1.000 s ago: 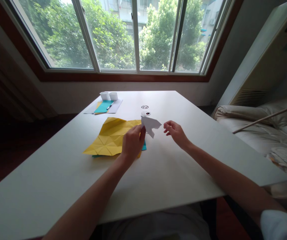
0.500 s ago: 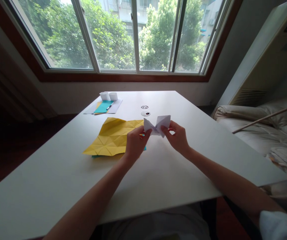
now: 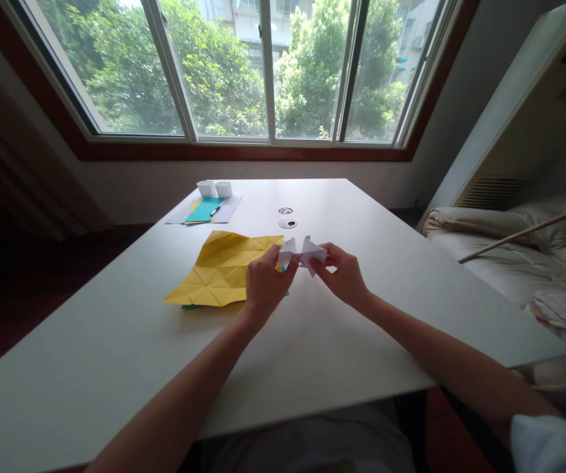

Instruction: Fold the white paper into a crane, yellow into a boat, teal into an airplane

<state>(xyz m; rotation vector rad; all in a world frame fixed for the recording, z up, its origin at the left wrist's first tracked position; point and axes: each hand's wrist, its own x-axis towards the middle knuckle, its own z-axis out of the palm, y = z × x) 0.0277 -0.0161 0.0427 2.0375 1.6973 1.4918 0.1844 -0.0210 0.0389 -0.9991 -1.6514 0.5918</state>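
Between my two hands is a small piece of folded white paper [image 3: 313, 249], with pointed flaps standing up on both sides. My left hand [image 3: 269, 279] pinches its left side between thumb and fingers. On the right side, my right hand [image 3: 344, 274] grips it the same way. The paper is held above the table, and the fingers cover part of its edges. Just left of and partly behind my left hand lies a creased sheet of yellow paper [image 3: 218, 269], with teal paper [image 3: 191, 307] showing beneath its edge.
On the white table [image 3: 386, 335], two round black-and-white pieces lie beyond my hands, the nearer one a disc [image 3: 287, 224]. At the back left are white containers [image 3: 223, 190], teal paper [image 3: 204, 210] and a pen [image 3: 217, 208]. A cushioned seat [image 3: 490, 240] stands at the right.
The white paper's flaps have folded inward and its shape is narrower. My right hand has shifted slightly left, closer to my left hand; the yellow paper stays put.
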